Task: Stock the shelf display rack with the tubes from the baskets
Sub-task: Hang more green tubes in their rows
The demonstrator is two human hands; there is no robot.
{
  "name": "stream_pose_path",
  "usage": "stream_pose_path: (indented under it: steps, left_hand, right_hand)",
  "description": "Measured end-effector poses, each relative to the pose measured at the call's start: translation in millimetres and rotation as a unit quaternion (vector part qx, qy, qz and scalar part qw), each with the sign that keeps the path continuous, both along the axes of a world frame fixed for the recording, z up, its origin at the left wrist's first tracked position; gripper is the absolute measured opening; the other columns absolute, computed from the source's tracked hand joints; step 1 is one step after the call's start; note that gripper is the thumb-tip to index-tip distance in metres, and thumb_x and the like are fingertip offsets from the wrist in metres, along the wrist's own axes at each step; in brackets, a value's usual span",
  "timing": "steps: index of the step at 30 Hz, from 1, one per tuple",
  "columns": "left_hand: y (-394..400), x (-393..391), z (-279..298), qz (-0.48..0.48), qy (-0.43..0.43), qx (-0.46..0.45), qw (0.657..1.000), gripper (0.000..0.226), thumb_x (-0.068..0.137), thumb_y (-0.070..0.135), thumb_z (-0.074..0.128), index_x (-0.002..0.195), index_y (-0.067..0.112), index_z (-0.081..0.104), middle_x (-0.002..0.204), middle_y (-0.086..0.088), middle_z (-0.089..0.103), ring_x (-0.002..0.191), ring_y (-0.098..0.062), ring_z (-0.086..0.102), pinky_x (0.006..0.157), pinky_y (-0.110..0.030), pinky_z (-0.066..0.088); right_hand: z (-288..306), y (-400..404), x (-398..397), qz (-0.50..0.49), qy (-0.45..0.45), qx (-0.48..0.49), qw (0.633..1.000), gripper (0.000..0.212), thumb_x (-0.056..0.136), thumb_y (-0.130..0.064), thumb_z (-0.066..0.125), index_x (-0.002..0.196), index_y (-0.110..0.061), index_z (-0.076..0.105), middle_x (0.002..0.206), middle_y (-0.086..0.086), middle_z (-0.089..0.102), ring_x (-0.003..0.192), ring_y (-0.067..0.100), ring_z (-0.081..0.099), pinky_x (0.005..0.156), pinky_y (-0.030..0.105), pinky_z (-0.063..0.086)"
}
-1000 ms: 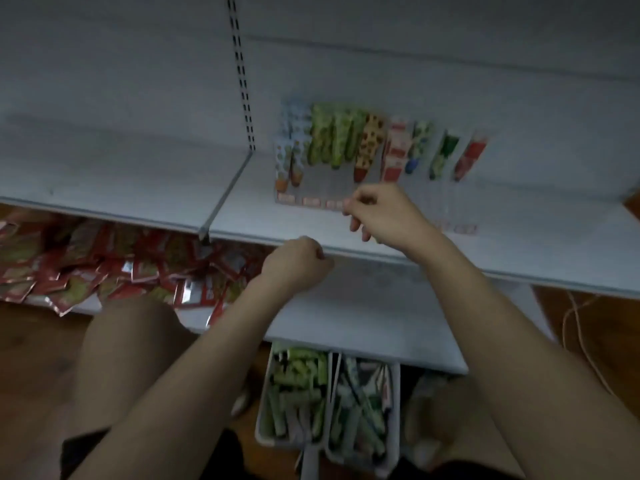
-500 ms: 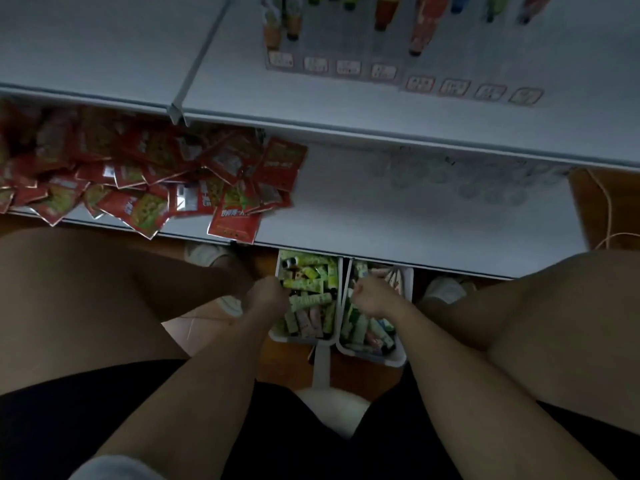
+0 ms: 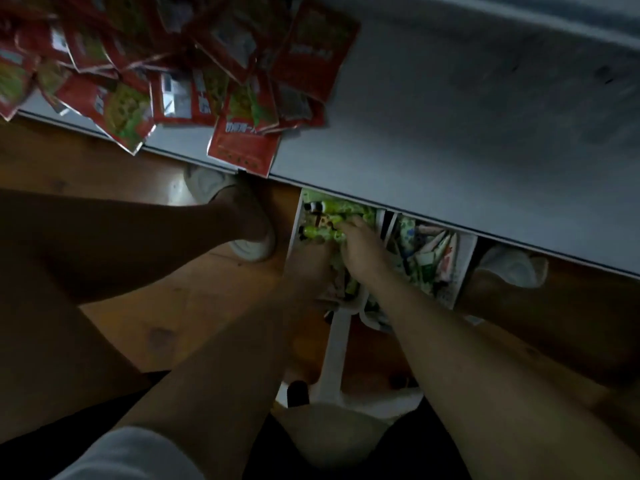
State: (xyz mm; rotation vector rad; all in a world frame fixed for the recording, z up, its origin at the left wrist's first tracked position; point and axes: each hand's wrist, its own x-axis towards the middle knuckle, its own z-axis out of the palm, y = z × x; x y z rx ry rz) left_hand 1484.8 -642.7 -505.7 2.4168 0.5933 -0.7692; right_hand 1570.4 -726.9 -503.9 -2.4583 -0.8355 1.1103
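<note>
Two white baskets stand on the floor under the shelf edge. The left basket (image 3: 293,233) holds mostly green tubes (image 3: 329,207); the right basket (image 3: 464,271) holds mixed tubes (image 3: 429,259). Both my hands are inside the left basket. My right hand (image 3: 362,252) lies over the green tubes, and its fingers curl round one of them. My left hand (image 3: 308,268) sits just beside it, lower in the basket, dark, with its fingers hidden. The display rack is out of view.
A grey lower shelf (image 3: 450,133) overhangs the baskets' far ends, with a pile of red packets (image 3: 207,71) at its left. My knees flank the baskets, with white shoes (image 3: 251,245) (image 3: 512,265) on the wooden floor. A white stool leg (image 3: 336,358) runs toward me.
Both hands dropped from the upper shelf to the baskets. The right hand then crossed from the right basket into the left one. My view has tilted further down.
</note>
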Motion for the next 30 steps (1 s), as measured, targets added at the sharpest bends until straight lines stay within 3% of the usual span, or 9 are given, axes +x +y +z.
stream_pose_path:
  steps: [4, 11, 16, 18, 20, 22, 25, 27, 30]
  left_hand:
    - [-4, -8, -20, -0.028, 0.027, 0.036, 0.999, 0.040, 0.091, 0.021, 0.063, 0.129, 0.018, 0.052, 0.126, -0.009, 0.052, 0.118, -0.032, 0.048, 0.087, -0.042, 0.046]
    - [-7, 0, -17, -0.104, 0.076, 0.046, 0.991, 0.028, 0.094, 0.020, 0.058, 0.120, 0.010, 0.058, 0.116, -0.012, 0.061, 0.105, -0.028, 0.060, 0.076, -0.035, 0.045]
    - [4, 7, 8, -0.032, 0.140, -0.068, 0.987, 0.039, 0.098, 0.011, 0.052, 0.133, 0.003, 0.039, 0.124, -0.018, 0.055, 0.106, -0.033, 0.057, 0.070, -0.034, 0.040]
    - [16, 9, 30, 0.002, 0.149, -0.124, 0.981, 0.021, 0.100, 0.018, 0.051, 0.115, 0.005, 0.051, 0.106, -0.013, 0.058, 0.088, -0.026, 0.058, 0.062, -0.021, 0.038]
    - [29, 10, 50, 0.070, 0.139, -0.169, 0.973, 0.022, 0.099, 0.028, 0.054, 0.095, 0.006, 0.053, 0.080, -0.006, 0.054, 0.062, -0.013, 0.051, 0.046, -0.013, 0.037]
    - [45, 8, 69, 0.160, 0.126, -0.214, 0.955, 0.022, 0.097, 0.028, 0.058, 0.102, 0.007, 0.054, 0.081, -0.006, 0.061, 0.058, -0.013, 0.059, 0.043, -0.018, 0.047]
    - [63, 4, 107, 0.212, 0.065, -0.242, 0.945, 0.030, 0.092, 0.008, 0.063, 0.120, 0.001, 0.054, 0.088, -0.010, 0.065, 0.056, -0.012, 0.065, 0.047, -0.020, 0.053]
    - [71, 2, 134, 0.176, -0.020, -0.212, 0.961, 0.026, 0.088, 0.004, 0.067, 0.113, 0.004, 0.060, 0.077, -0.002, 0.063, 0.049, -0.003, 0.061, 0.045, -0.012, 0.044]
    - [83, -3, 168, 0.194, -0.120, -0.226, 0.947, 0.015, 0.082, 0.014, 0.075, 0.095, 0.013, 0.069, 0.083, -0.001, 0.069, 0.077, -0.016, 0.068, 0.063, -0.018, 0.051]
  right_hand:
    - [-24, 2, 0, 0.041, -0.067, -0.025, 0.997, 0.016, 0.096, -0.042, 0.045, 0.106, -0.029, 0.043, 0.082, 0.005, 0.049, 0.067, 0.027, 0.050, 0.058, 0.035, 0.035]
    - [-16, 16, 0, 0.102, -0.097, -0.097, 0.985, 0.023, 0.087, 0.005, 0.057, 0.108, -0.005, 0.054, 0.129, 0.015, 0.042, 0.119, 0.031, 0.041, 0.077, 0.036, 0.035]
    - [8, 8, 15, -0.020, -0.020, -0.087, 0.996, 0.013, 0.096, -0.005, 0.050, 0.109, -0.005, 0.052, 0.093, 0.015, 0.059, 0.075, 0.030, 0.054, 0.061, 0.035, 0.040]
    - [21, -8, 26, -0.075, 0.015, -0.064, 0.995, 0.011, 0.098, -0.010, 0.050, 0.109, -0.009, 0.050, 0.099, 0.015, 0.059, 0.079, 0.031, 0.056, 0.064, 0.037, 0.044]
    - [36, -25, 33, -0.145, 0.080, -0.043, 0.985, 0.023, 0.098, -0.014, 0.054, 0.121, -0.010, 0.049, 0.115, 0.014, 0.055, 0.088, 0.030, 0.061, 0.074, 0.041, 0.050]
    - [53, -39, 36, -0.235, 0.154, -0.012, 0.960, 0.036, 0.097, -0.010, 0.057, 0.132, -0.006, 0.049, 0.126, 0.016, 0.051, 0.092, 0.030, 0.065, 0.083, 0.042, 0.056]
    - [84, -57, 38, -0.308, 0.220, 0.056, 0.924, 0.032, 0.095, -0.007, 0.061, 0.126, -0.002, 0.057, 0.121, 0.013, 0.055, 0.094, 0.027, 0.065, 0.082, 0.033, 0.056]
    - [106, -66, 40, -0.334, 0.239, 0.101, 0.906, 0.027, 0.092, -0.008, 0.066, 0.118, -0.001, 0.063, 0.113, 0.013, 0.060, 0.089, 0.023, 0.064, 0.078, 0.029, 0.056]
    - [142, -78, 44, -0.377, 0.268, 0.174, 0.869, 0.026, 0.089, -0.014, 0.070, 0.111, 0.001, 0.067, 0.102, 0.011, 0.066, 0.081, 0.017, 0.063, 0.072, 0.026, 0.054]
